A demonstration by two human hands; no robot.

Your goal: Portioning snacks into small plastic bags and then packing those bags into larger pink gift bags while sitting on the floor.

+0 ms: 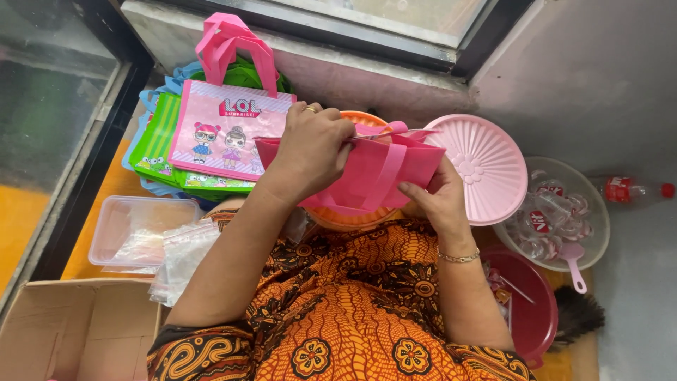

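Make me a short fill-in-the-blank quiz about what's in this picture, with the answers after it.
1. Both hands, the left hand and the right hand, hold a small bag coloured ____.
2. The round pink lid lies to the person's ____.
3. The cardboard box sits at the bottom ____ corner of the view.
4. On the right wrist is a ____.

Answers: pink; right; left; bracelet
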